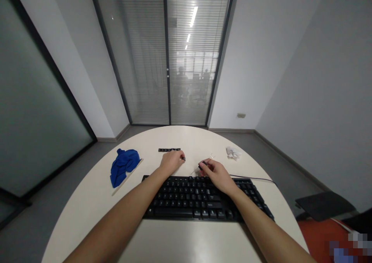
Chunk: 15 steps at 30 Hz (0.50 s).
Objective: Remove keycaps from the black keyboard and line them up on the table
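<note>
A black keyboard [186, 203] lies across the table in front of me. Beyond its top edge, my left hand [172, 160] pinches a small dark keycap [183, 159] between thumb and fingers. My right hand [216, 172] is over the keyboard's upper edge, its fingers closed on a small dark-handled tool [202, 165], which looks like a wire keycap puller. Thin wires show on both sides of those fingers. Just past my left hand lies a row of black keycaps [165, 150], partly hidden by that hand.
On the left of the round white table [95, 207] lies a crumpled blue cloth [125, 165] beside a thin pale stick [128, 177]. Crumpled white tissue [233, 153] lies at the right. The keyboard's cable [255, 177] runs off the right edge, near a red chair [316, 239].
</note>
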### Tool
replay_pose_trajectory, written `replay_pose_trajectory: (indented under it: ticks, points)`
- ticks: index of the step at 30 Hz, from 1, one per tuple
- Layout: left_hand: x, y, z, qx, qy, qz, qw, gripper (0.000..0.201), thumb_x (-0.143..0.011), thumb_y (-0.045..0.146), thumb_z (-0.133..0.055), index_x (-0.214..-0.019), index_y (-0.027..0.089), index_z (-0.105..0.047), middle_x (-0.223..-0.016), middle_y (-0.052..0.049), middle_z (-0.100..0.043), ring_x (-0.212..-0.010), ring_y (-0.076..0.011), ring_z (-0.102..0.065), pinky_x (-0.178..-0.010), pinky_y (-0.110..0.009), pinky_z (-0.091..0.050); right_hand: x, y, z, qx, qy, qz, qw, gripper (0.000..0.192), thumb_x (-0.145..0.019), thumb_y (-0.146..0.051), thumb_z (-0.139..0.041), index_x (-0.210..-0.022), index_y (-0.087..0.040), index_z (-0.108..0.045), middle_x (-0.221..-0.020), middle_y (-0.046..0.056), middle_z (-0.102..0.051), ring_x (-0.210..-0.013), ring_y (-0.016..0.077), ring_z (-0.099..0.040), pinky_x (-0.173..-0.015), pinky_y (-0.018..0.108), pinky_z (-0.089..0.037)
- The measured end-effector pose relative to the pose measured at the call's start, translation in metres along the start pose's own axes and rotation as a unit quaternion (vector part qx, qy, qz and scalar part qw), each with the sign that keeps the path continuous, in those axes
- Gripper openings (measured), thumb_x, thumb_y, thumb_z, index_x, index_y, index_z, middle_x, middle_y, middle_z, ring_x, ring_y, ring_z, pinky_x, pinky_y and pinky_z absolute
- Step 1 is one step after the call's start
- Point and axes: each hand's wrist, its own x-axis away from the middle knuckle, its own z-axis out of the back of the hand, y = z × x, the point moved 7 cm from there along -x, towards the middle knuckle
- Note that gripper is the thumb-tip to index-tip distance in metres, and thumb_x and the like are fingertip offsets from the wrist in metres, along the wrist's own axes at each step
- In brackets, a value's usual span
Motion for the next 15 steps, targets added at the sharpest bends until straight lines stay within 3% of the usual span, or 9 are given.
replay_pose_trajectory:
  ticks: [5,10,15]
  points:
    - [0.001,-0.002,-0.002,0.014,-0.003,0.002,1.000,0.021,-0.084,0.040,-0.064,-0.099,0.027,-0.071,-0.101,0.000,-0.075,-0.094,-0.0207,-0.067,-0.079,-0.029,-0.048,-0.001,0.001,-0.001,-0.024,-0.010,-0.002,1.000,0.036,-0.092,-0.050,-0.052,-0.092,-0.016,-0.064,-0.071,0.003,-0.069,-0.069,0.0195,-0.065,-0.070,0.031,-0.049]
    - [0.002,0.000,-0.004,0.004,-0.003,-0.012,1.000,0.019,-0.088,0.036,-0.061,-0.102,0.028,-0.071,-0.102,-0.001,-0.074,-0.096,-0.0205,-0.066,-0.081,-0.029,-0.048,-0.001,0.004,-0.001,-0.031,-0.009,-0.004,0.999,0.037,-0.092,-0.052,-0.052,-0.091,-0.016,-0.064,-0.072,0.003,-0.069,-0.069,0.0198,-0.066,-0.070,0.031,-0.049]
    - [-0.007,0.010,-0.001,-0.046,0.030,-0.065,0.996,0.017,-0.088,0.032,-0.061,-0.097,0.024,-0.073,-0.106,-0.005,-0.071,-0.105,-0.0225,-0.059,-0.089,-0.031,-0.046,-0.001,0.002,-0.001,-0.035,-0.009,-0.007,0.999,0.036,-0.091,-0.051,-0.053,-0.092,-0.016,-0.064,-0.072,0.003,-0.069,-0.069,0.0194,-0.066,-0.070,0.030,-0.049]
